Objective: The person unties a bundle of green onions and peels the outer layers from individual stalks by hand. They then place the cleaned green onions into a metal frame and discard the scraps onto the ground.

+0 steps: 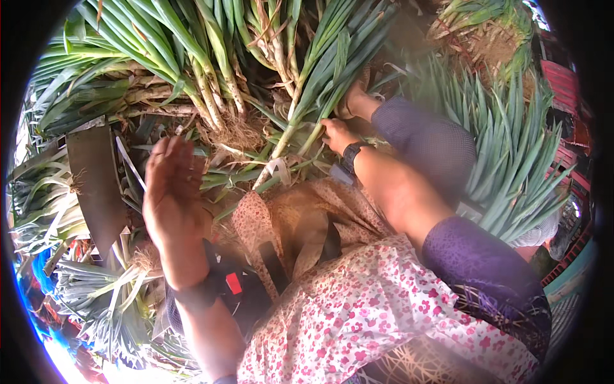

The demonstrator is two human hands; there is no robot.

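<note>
My right hand, with a dark watch on the wrist, is closed round the lower part of a long green onion whose leaves run up and away. Beside it, another green onion lies slantwise with its pale end toward my lap. My left hand is raised at the left, a little blurred, with fingers stretched out and nothing seen in them. Beyond it, several green onions with a tangle of roots lie with their leaves pointing away from me.
Trimmed pale green onions are piled at the far left, past a dark flat panel. More green onions are heaped at the right, and a rooty bundle lies behind. A floral apron covers my lap. Red crates stand at the right edge.
</note>
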